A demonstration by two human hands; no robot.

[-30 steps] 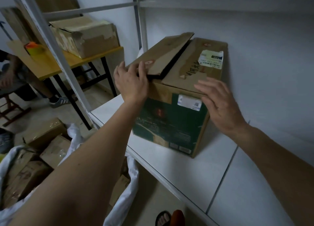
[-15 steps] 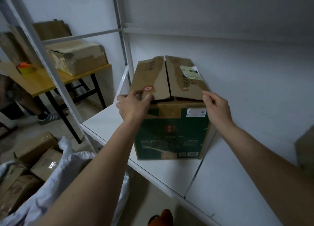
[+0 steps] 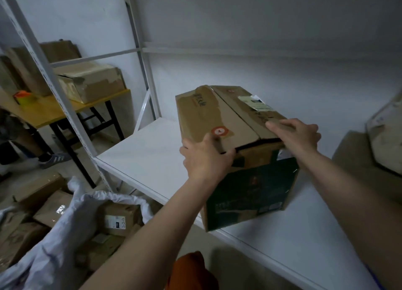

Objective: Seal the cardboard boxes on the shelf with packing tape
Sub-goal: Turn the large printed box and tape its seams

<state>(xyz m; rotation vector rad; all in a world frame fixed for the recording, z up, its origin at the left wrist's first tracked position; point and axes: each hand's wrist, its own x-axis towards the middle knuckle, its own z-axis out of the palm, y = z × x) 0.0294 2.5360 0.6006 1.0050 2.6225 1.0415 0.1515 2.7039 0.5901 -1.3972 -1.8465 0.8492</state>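
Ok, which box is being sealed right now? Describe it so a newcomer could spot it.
Start at the white shelf inside the white metal rack. On it stands a cardboard box with a dark green printed front, both hands on its closed top flaps: left hand, right hand. Unlike the plain brown boxes around, its top carries a round red sticker.

Under the fingers (image 3: 280, 126) the cardboard box (image 3: 219, 115) is showing matt, scuffed brown paperboard with torn tape patches and a glossy red sticker (image 3: 219, 131), its front below them printed dark green, while the shelf (image 3: 150, 150) beneath is looking like smooth, matt white-painted metal.
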